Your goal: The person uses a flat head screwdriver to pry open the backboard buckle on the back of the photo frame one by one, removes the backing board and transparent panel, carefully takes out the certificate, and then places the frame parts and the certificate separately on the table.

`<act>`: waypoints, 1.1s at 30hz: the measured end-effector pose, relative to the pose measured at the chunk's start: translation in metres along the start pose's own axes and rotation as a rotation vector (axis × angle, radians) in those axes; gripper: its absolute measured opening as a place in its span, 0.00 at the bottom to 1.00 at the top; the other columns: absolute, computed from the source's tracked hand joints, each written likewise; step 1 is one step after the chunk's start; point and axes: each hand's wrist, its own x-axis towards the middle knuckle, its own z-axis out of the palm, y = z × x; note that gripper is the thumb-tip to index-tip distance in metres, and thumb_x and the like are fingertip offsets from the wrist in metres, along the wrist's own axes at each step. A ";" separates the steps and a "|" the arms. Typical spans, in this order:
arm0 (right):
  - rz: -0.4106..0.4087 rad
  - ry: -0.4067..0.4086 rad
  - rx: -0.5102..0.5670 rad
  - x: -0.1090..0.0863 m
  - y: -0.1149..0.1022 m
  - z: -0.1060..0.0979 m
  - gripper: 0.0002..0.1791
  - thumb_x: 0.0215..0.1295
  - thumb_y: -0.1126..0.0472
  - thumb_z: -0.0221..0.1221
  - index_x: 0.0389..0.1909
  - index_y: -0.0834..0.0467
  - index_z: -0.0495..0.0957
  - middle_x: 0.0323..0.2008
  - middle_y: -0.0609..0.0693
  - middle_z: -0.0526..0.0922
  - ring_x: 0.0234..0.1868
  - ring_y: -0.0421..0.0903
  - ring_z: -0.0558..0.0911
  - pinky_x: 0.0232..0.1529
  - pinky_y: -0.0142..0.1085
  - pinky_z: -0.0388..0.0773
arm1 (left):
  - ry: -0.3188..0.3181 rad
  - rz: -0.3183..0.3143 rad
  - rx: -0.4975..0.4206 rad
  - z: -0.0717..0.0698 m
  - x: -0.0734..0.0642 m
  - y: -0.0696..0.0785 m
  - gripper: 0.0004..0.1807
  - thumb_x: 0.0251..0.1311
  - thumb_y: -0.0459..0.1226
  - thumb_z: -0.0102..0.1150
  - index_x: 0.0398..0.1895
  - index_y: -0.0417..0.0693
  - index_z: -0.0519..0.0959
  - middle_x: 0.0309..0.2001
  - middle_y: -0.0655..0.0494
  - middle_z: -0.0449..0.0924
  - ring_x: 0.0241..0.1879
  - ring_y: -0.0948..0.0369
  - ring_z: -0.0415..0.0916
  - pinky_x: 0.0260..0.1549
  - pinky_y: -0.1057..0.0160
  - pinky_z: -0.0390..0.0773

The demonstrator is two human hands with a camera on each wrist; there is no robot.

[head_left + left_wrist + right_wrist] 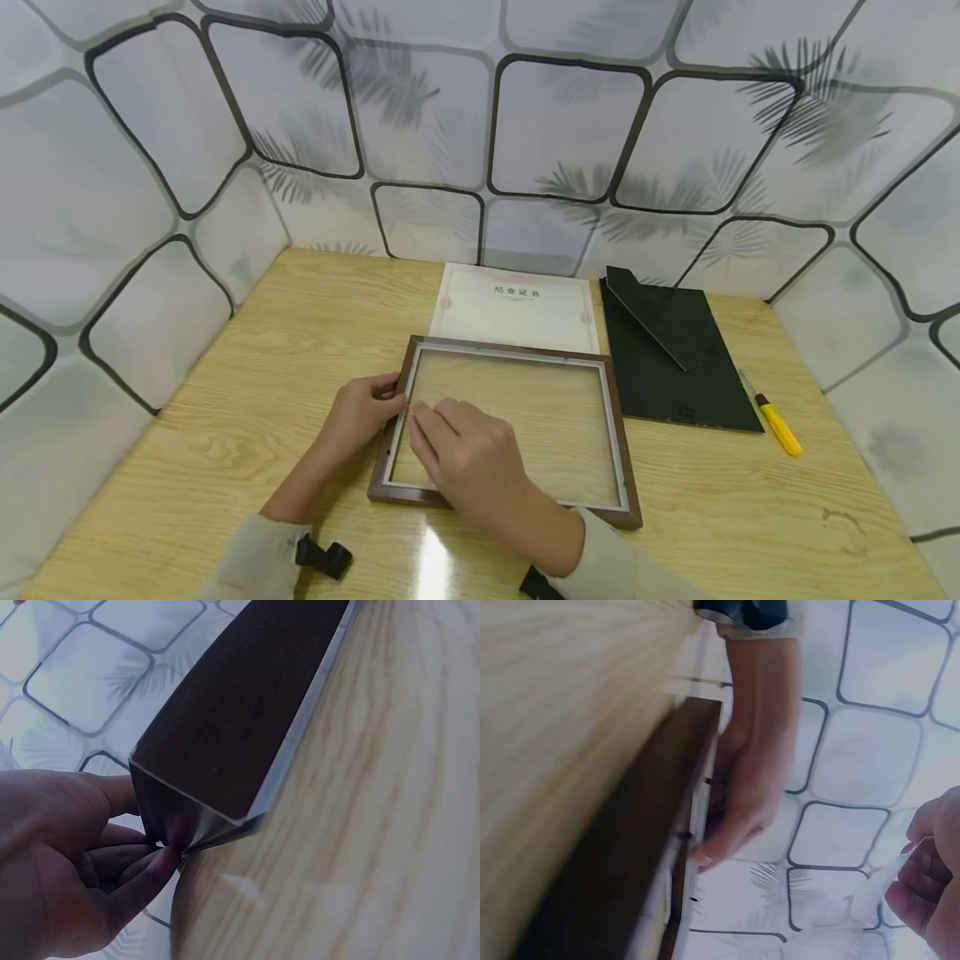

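Observation:
A brown picture frame (626, 467) with a pale inner edge lies on the table, the wood showing through its opening. At its left side, my left hand (363, 412) grips the edge, thumb on top. The left wrist view shows that hand (82, 862) pinching the frame's side (225, 720) between thumb and fingers. My right hand (472, 454) is above the frame's left part, fingers curled in a pinch. In the right wrist view this hand (934, 874) pinches a thin, see-through film (874, 892) that hangs away from it.
Behind the frame lies a white printed certificate (517, 312). To the right is a black backing board (675, 392) with a raised stand leg (645, 317). A yellow-handled screwdriver (780, 425) lies beside it. Patterned fabric walls (555, 125) enclose the wooden table (225, 400).

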 end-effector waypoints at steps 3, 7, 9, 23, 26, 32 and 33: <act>0.022 0.014 0.020 0.004 0.004 -0.008 0.13 0.72 0.63 0.56 0.35 0.62 0.88 0.23 0.46 0.80 0.19 0.36 0.77 0.21 0.21 0.76 | 0.004 -0.008 0.011 0.000 -0.001 0.002 0.26 0.65 0.37 0.60 0.65 0.36 0.75 0.57 0.39 0.82 0.55 0.50 0.82 0.47 0.59 0.85; 0.078 0.041 0.087 0.008 0.012 -0.017 0.10 0.70 0.64 0.59 0.37 0.63 0.88 0.25 0.48 0.82 0.19 0.36 0.78 0.22 0.20 0.75 | 0.007 -0.008 0.024 0.000 -0.002 0.003 0.26 0.64 0.37 0.60 0.65 0.36 0.75 0.56 0.39 0.82 0.53 0.51 0.83 0.45 0.61 0.86; 0.115 0.057 0.130 0.010 0.015 -0.021 0.10 0.70 0.64 0.59 0.37 0.63 0.88 0.25 0.49 0.82 0.19 0.36 0.76 0.21 0.20 0.74 | 0.006 -0.006 0.023 0.000 -0.003 0.003 0.27 0.65 0.37 0.61 0.66 0.36 0.75 0.56 0.38 0.82 0.53 0.50 0.84 0.44 0.61 0.86; 0.061 0.282 0.051 0.028 0.024 -0.049 0.11 0.69 0.67 0.59 0.31 0.67 0.87 0.24 0.55 0.85 0.22 0.46 0.84 0.23 0.32 0.83 | -0.002 -0.014 0.037 0.000 -0.004 0.005 0.27 0.66 0.37 0.59 0.68 0.37 0.73 0.59 0.38 0.81 0.55 0.49 0.82 0.46 0.58 0.85; 0.030 0.338 0.025 0.033 0.028 -0.056 0.09 0.67 0.69 0.60 0.31 0.68 0.87 0.25 0.56 0.85 0.21 0.46 0.83 0.21 0.31 0.81 | -0.004 -0.012 0.038 -0.001 -0.005 0.004 0.27 0.67 0.37 0.59 0.68 0.37 0.73 0.60 0.38 0.80 0.55 0.49 0.82 0.47 0.58 0.85; 0.075 0.404 -0.011 0.035 0.041 -0.071 0.09 0.67 0.69 0.61 0.32 0.70 0.86 0.23 0.57 0.83 0.16 0.43 0.78 0.14 0.29 0.74 | -0.010 -0.003 0.048 -0.001 -0.005 0.004 0.28 0.67 0.37 0.58 0.68 0.37 0.72 0.61 0.38 0.79 0.56 0.48 0.81 0.47 0.57 0.85; 0.085 0.421 -0.012 0.034 0.043 -0.073 0.09 0.67 0.68 0.61 0.32 0.70 0.86 0.23 0.57 0.83 0.16 0.43 0.78 0.14 0.29 0.73 | -0.010 -0.004 0.048 -0.001 -0.005 0.004 0.28 0.68 0.38 0.58 0.69 0.37 0.72 0.61 0.38 0.78 0.57 0.48 0.81 0.48 0.57 0.85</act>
